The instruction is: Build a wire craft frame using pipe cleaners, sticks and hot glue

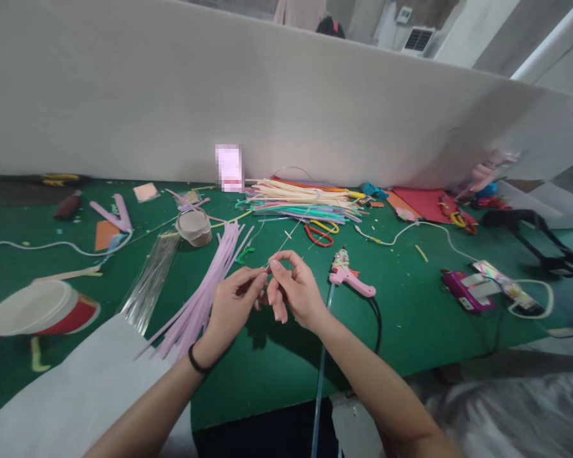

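Note:
My left hand and my right hand meet over the green table, fingertips pinched together on a thin pale wire that runs up and away toward the back. A black band circles my left wrist. A bundle of lilac straws lies just left of my left hand. A pink glue gun rests just right of my right hand, with a clear glue stick trailing toward me.
A heap of coloured straws and red-handled scissors lie behind my hands. A tape roll, clear sleeves and a tipped paper cup sit left. Red paper, purple packs, a white cable and another person's hand are right. A grey partition stands behind.

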The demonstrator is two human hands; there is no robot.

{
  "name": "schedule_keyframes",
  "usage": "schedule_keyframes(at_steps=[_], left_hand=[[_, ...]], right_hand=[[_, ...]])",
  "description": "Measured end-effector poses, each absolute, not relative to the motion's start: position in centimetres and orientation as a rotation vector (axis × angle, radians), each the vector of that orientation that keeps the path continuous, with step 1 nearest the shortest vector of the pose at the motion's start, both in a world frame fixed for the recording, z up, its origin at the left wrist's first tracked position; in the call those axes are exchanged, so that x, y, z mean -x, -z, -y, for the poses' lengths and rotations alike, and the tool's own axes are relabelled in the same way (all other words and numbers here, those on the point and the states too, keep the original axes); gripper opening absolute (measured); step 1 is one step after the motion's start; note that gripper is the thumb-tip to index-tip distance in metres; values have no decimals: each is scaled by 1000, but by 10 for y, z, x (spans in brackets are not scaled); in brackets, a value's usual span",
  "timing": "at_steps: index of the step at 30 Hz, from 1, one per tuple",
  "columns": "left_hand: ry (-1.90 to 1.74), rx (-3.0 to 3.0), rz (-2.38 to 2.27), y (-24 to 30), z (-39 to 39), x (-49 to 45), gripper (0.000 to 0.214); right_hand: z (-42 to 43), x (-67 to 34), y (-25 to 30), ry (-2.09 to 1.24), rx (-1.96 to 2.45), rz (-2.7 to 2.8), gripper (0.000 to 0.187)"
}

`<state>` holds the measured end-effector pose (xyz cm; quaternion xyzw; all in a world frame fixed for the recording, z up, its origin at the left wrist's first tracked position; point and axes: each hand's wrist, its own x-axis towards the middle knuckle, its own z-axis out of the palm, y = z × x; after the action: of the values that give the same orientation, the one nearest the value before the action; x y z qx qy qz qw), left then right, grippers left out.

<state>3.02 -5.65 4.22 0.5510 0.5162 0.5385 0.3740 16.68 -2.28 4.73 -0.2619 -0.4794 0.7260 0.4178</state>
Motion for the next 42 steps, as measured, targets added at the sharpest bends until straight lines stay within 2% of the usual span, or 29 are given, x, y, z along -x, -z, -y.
schedule_keyframes(at_steps=[14, 23, 29, 42], left_hand=[[-1389, -1468, -1245, -31, 56, -30, 15], [-1431, -1332, -1270, -39, 55, -30, 21], [-1440, -1293, -1251, -37, 54, -30, 23], [-1422, -1230, -1285, -42, 55, -29, 25]], right_hand=[[27, -167, -51, -1771, 623, 1252, 26], [24, -168, -50, -1696, 731, 1326, 42], [27, -170, -48, -1270, 945, 1523, 28], [29, -175, -51, -1156, 887, 1459, 19]])
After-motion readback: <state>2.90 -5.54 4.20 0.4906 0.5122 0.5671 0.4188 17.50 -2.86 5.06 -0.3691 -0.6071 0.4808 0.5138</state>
